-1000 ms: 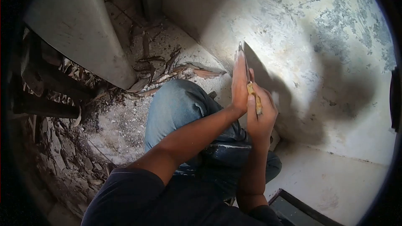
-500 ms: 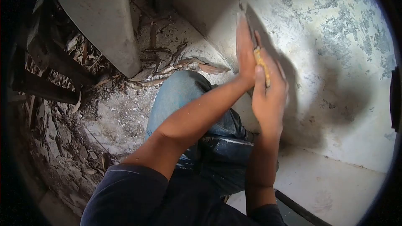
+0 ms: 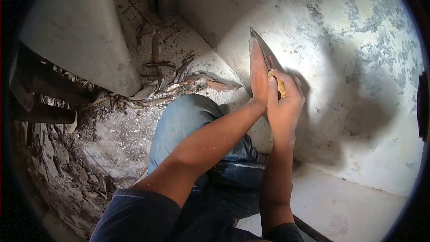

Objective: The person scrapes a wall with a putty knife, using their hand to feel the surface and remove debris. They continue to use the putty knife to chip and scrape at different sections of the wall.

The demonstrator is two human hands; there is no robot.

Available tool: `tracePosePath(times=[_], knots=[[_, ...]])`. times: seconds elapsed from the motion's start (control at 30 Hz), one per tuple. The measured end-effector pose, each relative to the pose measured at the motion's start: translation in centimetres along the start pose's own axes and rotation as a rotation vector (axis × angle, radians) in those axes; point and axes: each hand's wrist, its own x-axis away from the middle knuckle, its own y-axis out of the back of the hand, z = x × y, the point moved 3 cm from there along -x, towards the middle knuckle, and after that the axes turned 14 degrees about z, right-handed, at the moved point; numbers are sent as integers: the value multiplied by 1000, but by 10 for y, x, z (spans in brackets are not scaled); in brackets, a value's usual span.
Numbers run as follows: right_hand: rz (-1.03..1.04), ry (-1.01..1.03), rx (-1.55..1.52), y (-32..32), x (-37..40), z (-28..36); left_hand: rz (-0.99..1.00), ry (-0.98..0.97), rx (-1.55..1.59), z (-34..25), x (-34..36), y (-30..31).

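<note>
My right hand (image 3: 286,103) is wrapped round the yellow handle of a scraper (image 3: 281,88), its thumb lying along the near side. The thin dark blade points up and away, seen nearly edge-on, with its tip close over the pale wall (image 3: 322,107). Flat against the blade's left side lies my left hand (image 3: 258,71), fingers stretched out together toward the tip. Both hands meet at the handle end. Grey patches mottle the wall's whitish surface on the upper right, and the tool and hands cast a shadow on it.
My bent knee (image 3: 183,116) in blue jeans is below the hands. Dry leaves and bark strips (image 3: 192,80) litter the dusty floor at the wall's foot. A smooth grey panel (image 3: 85,36) stands at upper left, beside dark wooden bars (image 3: 45,112).
Both hands and the scraper have moved lower in the view, and the blade now leans more to the left. The camera view has shifted slightly too.
</note>
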Motion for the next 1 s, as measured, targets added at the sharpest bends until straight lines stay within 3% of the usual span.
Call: tracePosePath(times=[0.07, 0.13, 0.17, 0.27, 0.37, 0.43, 0.57, 0.67, 0.87, 0.97, 1.0], knots=[[-13, 25, 2, -4, -7, -1, -20, 46, 134, 6, -7, 0], [-40, 26, -3, -7, -14, 0, -89, -64, -164, 5, -14, 6], [-35, 20, -3, -7, -13, 3, -87, -57, -166, 5, -12, 8], [-33, 6, 7, -5, -10, 10, 63, 118, -27, 1, -8, 15], [-49, -19, 42, -4, -11, 6, 203, 155, 132, -9, -8, 19], [-46, 48, -11, -7, -24, 2, 130, 147, -9, -11, -19, 21], [-23, -7, 81, 3, -12, 27, 194, 136, 78, -5, -16, 21], [-83, -44, -17, -7, -17, 7, 13, -120, -92, -6, -13, 18], [-18, -5, 122, -3, -19, 30, 99, 31, -47, -12, -14, 23], [4, -23, 145, -3, -22, 32, 31, -51, -143, -8, -20, 25], [26, -20, 184, 0, -22, 34, 84, 18, -34, -17, -19, 27]])
